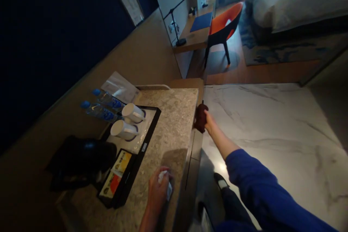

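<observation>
I am looking down at a speckled stone counter in a hotel room, with a pale marble floor to its right and, farther back, an orange chair at a desk and the edge of a bed.

My left hand rests on the near part of the counter, close to its front edge. Its fingers are curled around a small white cloth or wad of paper, which lies pressed against the stone under the hand.

My right hand reaches forward past the counter's front edge, the arm in a blue sleeve. It is closed on a dark brown cloth, which hangs against the edge of the counter near its far corner. I cannot tell the exact set of those fingers, as the cloth hides most of them.

On the counter to the left stands a black tray with two white mugs lying on their sides and some coloured sachets. Beside the tray, against the wall, lie two water bottles with blue caps, and a black kettle sits nearer to me. The two hands are well apart.
</observation>
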The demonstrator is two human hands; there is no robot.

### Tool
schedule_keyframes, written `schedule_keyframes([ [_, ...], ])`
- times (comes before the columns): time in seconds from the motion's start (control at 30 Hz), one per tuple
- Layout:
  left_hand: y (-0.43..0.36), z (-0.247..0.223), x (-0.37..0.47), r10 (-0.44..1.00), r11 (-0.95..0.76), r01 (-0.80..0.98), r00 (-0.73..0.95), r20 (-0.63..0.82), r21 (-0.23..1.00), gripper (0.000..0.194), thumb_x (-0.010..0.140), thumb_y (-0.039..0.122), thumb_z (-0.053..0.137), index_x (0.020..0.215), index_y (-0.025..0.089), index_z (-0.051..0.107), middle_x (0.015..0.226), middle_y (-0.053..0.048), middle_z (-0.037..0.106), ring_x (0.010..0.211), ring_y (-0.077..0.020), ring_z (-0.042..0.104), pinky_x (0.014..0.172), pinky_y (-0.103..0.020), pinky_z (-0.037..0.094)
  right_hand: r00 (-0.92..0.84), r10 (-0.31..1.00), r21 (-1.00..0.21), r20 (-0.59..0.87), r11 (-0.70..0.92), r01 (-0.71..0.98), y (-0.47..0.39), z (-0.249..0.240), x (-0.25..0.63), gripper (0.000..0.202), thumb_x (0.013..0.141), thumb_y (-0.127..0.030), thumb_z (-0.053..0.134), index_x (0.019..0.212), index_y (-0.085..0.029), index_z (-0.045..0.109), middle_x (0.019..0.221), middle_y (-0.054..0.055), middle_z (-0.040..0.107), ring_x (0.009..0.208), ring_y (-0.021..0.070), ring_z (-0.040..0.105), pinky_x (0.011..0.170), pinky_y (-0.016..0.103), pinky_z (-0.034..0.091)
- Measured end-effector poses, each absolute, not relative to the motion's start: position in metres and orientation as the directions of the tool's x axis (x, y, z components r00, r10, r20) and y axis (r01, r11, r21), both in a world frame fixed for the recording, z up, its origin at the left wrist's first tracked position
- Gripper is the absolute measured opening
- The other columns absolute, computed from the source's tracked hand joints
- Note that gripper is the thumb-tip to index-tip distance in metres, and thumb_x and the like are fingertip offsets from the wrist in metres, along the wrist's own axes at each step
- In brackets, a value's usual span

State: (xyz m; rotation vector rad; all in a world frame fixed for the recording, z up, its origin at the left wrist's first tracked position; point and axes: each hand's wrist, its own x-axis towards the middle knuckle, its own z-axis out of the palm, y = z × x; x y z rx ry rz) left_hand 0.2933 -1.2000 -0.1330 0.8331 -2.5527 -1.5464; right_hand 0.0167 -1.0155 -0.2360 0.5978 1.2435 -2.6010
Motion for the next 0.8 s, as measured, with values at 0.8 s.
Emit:
schedule_keyframes([
  [0.8, -1.179, -0.153, 0.599, -0.888, -0.460, -0.749, 0.374, -0.268, 0.477, 0.045, 0.051, 0.062, 0.051, 0.072, 0.024, 0.063, 0.078, -0.010, 0.069, 0.084, -0.0392, 0.064, 0.077, -0.054, 0.052, 0.144, -0.988, -0.430, 0.052, -0.152, -0.890, -1.102, -0.132, 0.264, 0.056, 0.083, -0.053, 0.051, 0.129, -0.022, 0.048, 0.140, 0.012, 0.042, 0.122, 0.0377, 0.034, 0.093, 0.065, 0.033],
])
